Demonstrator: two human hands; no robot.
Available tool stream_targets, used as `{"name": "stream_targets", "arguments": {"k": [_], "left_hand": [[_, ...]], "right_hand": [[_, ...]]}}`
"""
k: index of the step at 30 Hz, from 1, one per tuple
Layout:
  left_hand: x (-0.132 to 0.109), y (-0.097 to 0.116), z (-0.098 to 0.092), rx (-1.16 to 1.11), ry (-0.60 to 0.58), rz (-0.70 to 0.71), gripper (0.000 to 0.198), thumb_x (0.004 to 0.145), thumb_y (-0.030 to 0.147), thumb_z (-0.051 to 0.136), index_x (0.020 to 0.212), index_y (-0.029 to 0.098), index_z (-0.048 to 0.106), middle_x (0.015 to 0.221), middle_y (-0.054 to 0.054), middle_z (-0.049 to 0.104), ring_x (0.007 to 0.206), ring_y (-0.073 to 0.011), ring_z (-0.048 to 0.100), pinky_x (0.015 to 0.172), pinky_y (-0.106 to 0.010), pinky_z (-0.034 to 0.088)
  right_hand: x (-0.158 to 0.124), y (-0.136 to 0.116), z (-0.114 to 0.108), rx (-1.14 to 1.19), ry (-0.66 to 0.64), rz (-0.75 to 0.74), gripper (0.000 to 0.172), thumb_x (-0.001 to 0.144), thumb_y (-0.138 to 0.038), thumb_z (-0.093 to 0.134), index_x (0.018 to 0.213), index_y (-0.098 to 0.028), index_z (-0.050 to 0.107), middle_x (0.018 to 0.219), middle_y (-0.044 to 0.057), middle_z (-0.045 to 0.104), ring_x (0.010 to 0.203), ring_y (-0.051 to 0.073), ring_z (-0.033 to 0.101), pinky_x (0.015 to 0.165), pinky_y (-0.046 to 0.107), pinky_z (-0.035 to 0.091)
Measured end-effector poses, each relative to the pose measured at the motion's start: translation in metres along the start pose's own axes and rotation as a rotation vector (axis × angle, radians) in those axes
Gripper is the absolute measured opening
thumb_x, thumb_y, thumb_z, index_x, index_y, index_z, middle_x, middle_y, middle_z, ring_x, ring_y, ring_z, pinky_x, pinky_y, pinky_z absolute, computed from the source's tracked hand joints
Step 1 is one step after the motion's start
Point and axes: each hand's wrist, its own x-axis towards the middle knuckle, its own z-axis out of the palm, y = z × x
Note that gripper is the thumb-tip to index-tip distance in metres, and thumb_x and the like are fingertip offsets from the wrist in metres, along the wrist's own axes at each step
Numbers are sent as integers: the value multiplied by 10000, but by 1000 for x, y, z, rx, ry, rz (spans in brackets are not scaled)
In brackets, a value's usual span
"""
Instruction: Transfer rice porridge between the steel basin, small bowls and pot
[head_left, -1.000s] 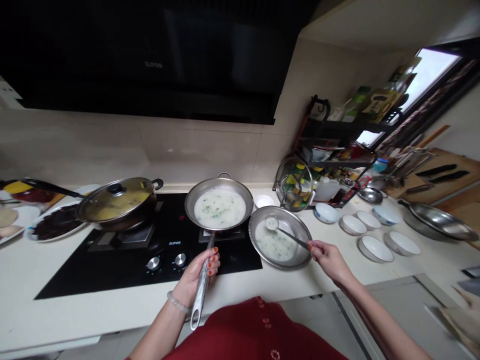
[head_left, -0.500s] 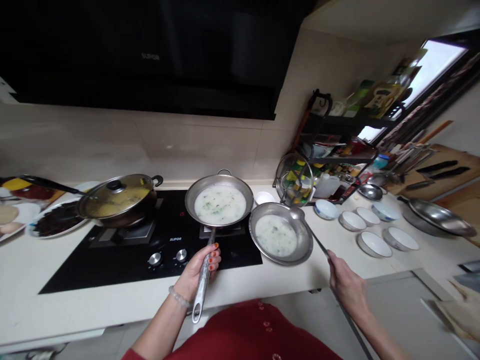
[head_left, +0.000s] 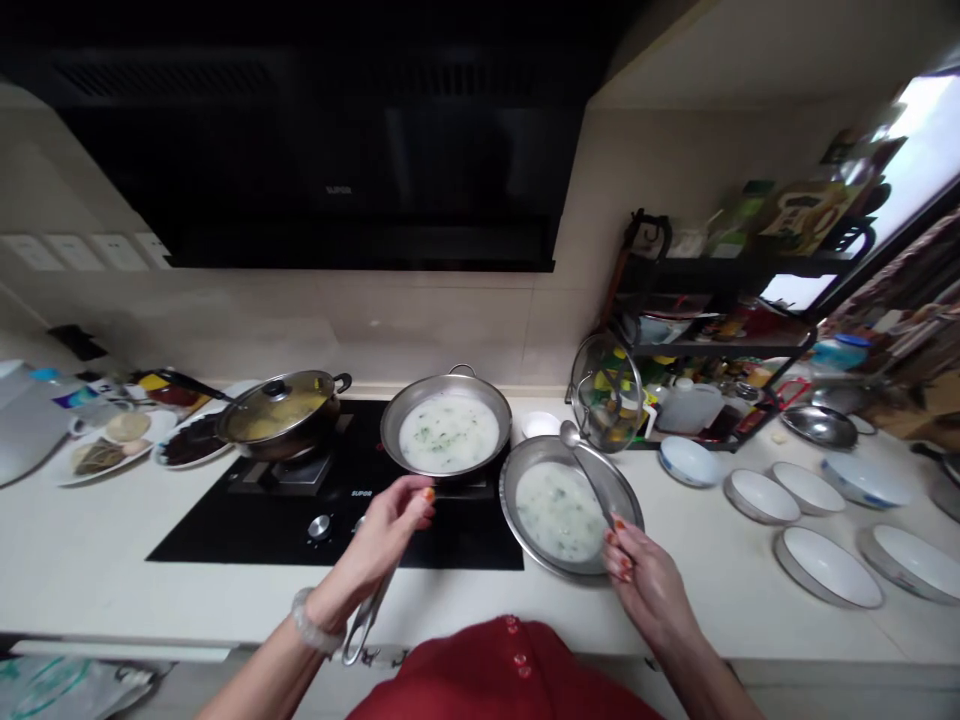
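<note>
My left hand (head_left: pixel 394 520) lies over the metal handle (head_left: pixel 367 615) of a frying pan (head_left: pixel 390 430) on the right burner. Its fingers curl loosely; whether they grip the handle is hidden. White liquid with green flecks (head_left: pixel 448 430) fills the pan. Closed around the handle of a metal ladle (head_left: pixel 592 475) is my right hand (head_left: pixel 646 570). The ladle's bowl rests near the back rim of a metal basin (head_left: pixel 624 490), which holds similar white, green-flecked liquid (head_left: pixel 559 510). The basin stands on the counter, right of the black stove (head_left: pixel 225 530).
A lidded pot (head_left: pixel 255 425) stands on the left burner, beside plates of food (head_left: pixel 191 440). Several bowls (head_left: pixel 829 567) stand on the right of the counter. A glass lid (head_left: pixel 607 390) leans against a dark rack (head_left: pixel 720 350). A small white dish (head_left: pixel 540 425) stands behind the basin.
My left hand has shifted from wrapping the pan handle to lying over it. My right hand now holds the ladle closer to its bowl, and its fingers are over the basin's rim. The view has shifted.
</note>
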Motion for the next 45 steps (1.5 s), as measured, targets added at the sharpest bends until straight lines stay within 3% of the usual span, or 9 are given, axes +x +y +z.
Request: {"name": "stream_targets", "arguments": {"k": [4,9,13,18,22,27,33,39,45], "left_hand": [[-1,6,81,29,-307,-295,257,783,326,692,878,90,653,830,-100,640,740,-156,599,609,-233,475],[12,-20,157,-82,-261,-359,243,872,356,575,810,121,574,664,-15,553,559,-103,515,520,-207,397],[13,-31,172,-157,-118,-308,133,922,197,436,845,147,531,578,23,511,433,-90,454,450,-200,354],[23,-21,128,-163,74,-284,165,910,160,432,805,121,552,599,-18,552,449,-96,515,465,-203,421],[44,-1,60,163,118,-135,164,896,252,506,784,137,539,487,71,395,326,-36,279,331,-150,191],[72,23,-1,909,96,-94,62,867,128,471,824,142,513,534,60,462,341,-48,367,346,-160,261],[105,26,-10,1035,71,-201,166,703,-15,567,635,129,520,439,38,479,314,-74,419,365,-183,287],[115,30,-8,831,-85,-332,184,682,-56,549,581,97,561,438,-5,525,380,-93,482,415,-178,383],[116,40,-20,440,-136,-428,119,733,-23,548,710,77,607,569,-28,587,454,-59,519,462,-123,448]], "right_hand": [[-8,10,36,20,-64,-20,431,622,-306,782,982,-206,566,664,-21,557,454,62,407,396,175,328],[-17,32,67,-22,-129,-84,468,709,-401,721,1105,-227,545,755,-4,614,527,91,482,462,207,389],[-19,43,76,-167,-219,-166,452,737,-382,673,1145,-209,582,1061,91,652,872,188,613,688,287,504],[-21,42,57,-384,-393,-188,483,712,-327,655,1165,-164,614,941,76,677,742,172,614,688,302,509],[-12,36,2,-471,-250,-154,473,662,-392,651,1068,-150,649,886,95,698,708,196,634,589,291,501],[17,34,-95,-568,45,-139,516,532,-469,654,951,-168,647,868,129,727,831,272,678,619,314,525],[45,52,-166,-666,321,-171,548,490,-477,582,941,-170,635,867,144,729,851,288,681,619,325,535],[46,75,-175,-698,408,-161,588,535,-471,545,999,-122,642,790,117,725,575,193,619,516,303,503],[42,72,-182,-691,478,-147,623,535,-471,590,1028,-94,652,756,112,718,527,179,583,493,302,488]]}}
